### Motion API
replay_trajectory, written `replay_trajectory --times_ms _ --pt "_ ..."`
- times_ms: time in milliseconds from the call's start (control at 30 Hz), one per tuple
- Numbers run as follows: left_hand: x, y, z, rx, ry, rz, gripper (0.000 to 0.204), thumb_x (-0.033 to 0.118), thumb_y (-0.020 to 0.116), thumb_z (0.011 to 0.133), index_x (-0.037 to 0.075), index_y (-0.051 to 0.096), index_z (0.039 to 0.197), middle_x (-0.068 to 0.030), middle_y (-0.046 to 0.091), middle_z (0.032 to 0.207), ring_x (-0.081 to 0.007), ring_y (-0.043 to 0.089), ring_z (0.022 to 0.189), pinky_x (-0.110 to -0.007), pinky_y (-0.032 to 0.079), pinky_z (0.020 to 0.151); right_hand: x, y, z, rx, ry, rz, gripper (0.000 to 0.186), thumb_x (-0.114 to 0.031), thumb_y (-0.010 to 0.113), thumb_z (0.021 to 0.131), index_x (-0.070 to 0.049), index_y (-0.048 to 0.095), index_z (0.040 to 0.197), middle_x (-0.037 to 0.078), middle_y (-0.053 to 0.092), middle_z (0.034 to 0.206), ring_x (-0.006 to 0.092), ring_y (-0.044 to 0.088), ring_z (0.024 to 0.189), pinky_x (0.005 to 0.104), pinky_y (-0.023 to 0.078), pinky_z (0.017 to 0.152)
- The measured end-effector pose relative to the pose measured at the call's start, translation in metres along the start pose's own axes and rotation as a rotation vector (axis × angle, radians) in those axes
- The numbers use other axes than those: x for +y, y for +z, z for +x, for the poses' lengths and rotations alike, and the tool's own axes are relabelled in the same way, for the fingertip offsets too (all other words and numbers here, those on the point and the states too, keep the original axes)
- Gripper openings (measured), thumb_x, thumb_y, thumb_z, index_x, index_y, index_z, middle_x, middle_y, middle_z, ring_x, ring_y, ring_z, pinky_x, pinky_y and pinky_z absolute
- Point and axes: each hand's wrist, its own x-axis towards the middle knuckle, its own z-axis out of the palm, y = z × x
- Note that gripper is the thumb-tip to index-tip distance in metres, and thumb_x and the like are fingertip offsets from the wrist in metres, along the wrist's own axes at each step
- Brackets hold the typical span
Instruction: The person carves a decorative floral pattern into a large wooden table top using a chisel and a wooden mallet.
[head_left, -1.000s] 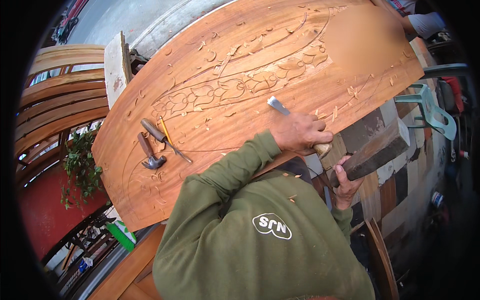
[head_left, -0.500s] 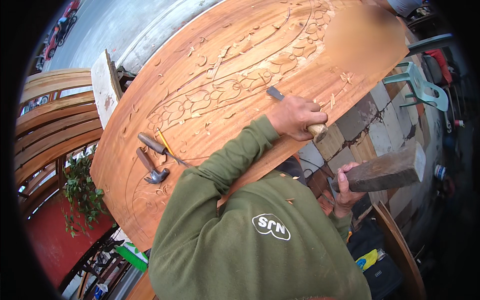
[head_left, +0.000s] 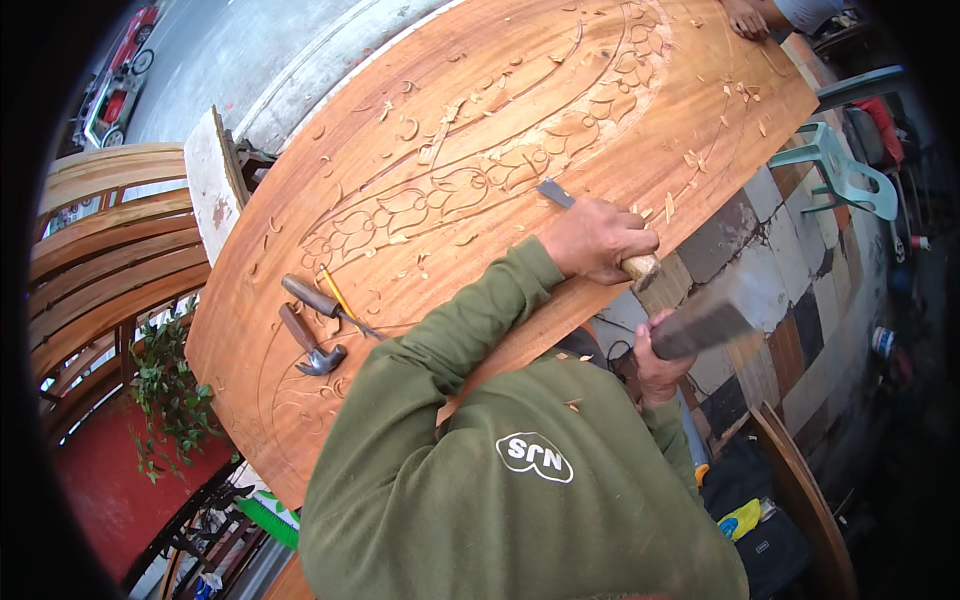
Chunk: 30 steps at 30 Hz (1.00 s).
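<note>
My left hand point(head_left: 606, 240) is closed on a chisel point(head_left: 642, 267), its flat blade angled up and left over a reddish-brown wooden panel point(head_left: 720, 140) with carved floral bands and curled shavings. Below the panel's near edge, my right hand point(head_left: 658, 365) grips a dark, square-ended wooden mallet point(head_left: 708, 318), blurred by motion. At the panel's left lie a claw hammer point(head_left: 318, 355), a dark-handled narrow tool point(head_left: 310, 295) and a yellow pencil point(head_left: 338, 292).
Another person's hand point(head_left: 746, 20) rests at the top right. A green plastic chair point(head_left: 850, 185) stands right, over a patchwork floor point(head_left: 800, 340). Slatted wood point(head_left: 110, 250), a plant point(head_left: 170, 390) and a pale board point(head_left: 208, 180) are left; vehicles point(head_left: 120, 90) stand beyond.
The mallet and my right hand have shifted left and up since half a second ago. The chisel shifted slightly up and left from a second ago and has barely moved since.
</note>
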Motion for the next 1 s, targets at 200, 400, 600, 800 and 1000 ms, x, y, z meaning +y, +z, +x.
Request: replay_trajectory --times_ms 200,400,600,800,1000 --pt "0.0 0.005 0.0 -0.013 0.008 0.034 0.033 0.025 0.084 0.072 0.016 0.06 0.092 -0.0043 0.059 0.082 -0.0291 0.066 0.074 -0.045 0.053 0.06 -0.002 0.03 0.004 0.097 0.027 -0.212 0.048 -0.007 0.087 0.081 0.003 0.054 0.114 0.01 0.067 0.098 0.0225 0.068 0.081 0.0404 0.057 0.073" --pt "-0.002 -0.001 -0.001 -0.024 0.026 -0.006 0.035 0.026 0.085 0.072 0.016 0.06 0.093 -0.0047 0.06 0.083 -0.0308 0.067 0.075 -0.047 0.052 0.061 0.029 0.027 -0.003 0.226 -0.219 0.229 0.057 -0.006 0.087 0.081 0.004 0.051 0.125 0.011 0.065 0.101 0.0216 0.069 0.084 0.0411 0.058 0.073" --pt "0.001 -0.014 -0.001 0.088 0.048 -0.058 0.034 0.03 0.084 0.074 0.013 0.062 0.092 -0.0073 0.06 0.081 -0.0323 0.065 0.074 -0.047 0.05 0.061 0.05 0.026 -0.004 0.259 -0.184 -0.304 0.069 -0.015 0.092 0.078 0.004 0.05 0.13 0.019 0.069 0.108 0.0312 0.074 0.092 0.0478 0.059 0.078" --pt "0.026 -0.023 -0.028 0.278 0.066 0.272 0.03 0.029 0.082 0.074 0.011 0.066 0.092 -0.0046 0.053 0.075 -0.0248 0.06 0.064 -0.041 0.047 0.052 -0.003 0.022 -0.002 0.035 -0.339 -0.382 0.069 -0.02 0.094 0.077 0.001 0.051 0.127 0.023 0.071 0.104 0.0402 0.076 0.092 0.0498 0.059 0.077" --pt "0.035 -0.013 -0.016 0.118 0.082 0.145 0.027 0.026 0.08 0.073 0.014 0.061 0.088 -0.0041 0.052 0.074 -0.0247 0.062 0.064 -0.041 0.047 0.052 0.012 -0.008 -0.029 0.119 -0.144 -0.223 0.065 0.001 0.088 0.079 -0.001 0.051 0.133 0.009 0.065 0.105 0.0149 0.064 0.09 0.0324 0.056 0.08"
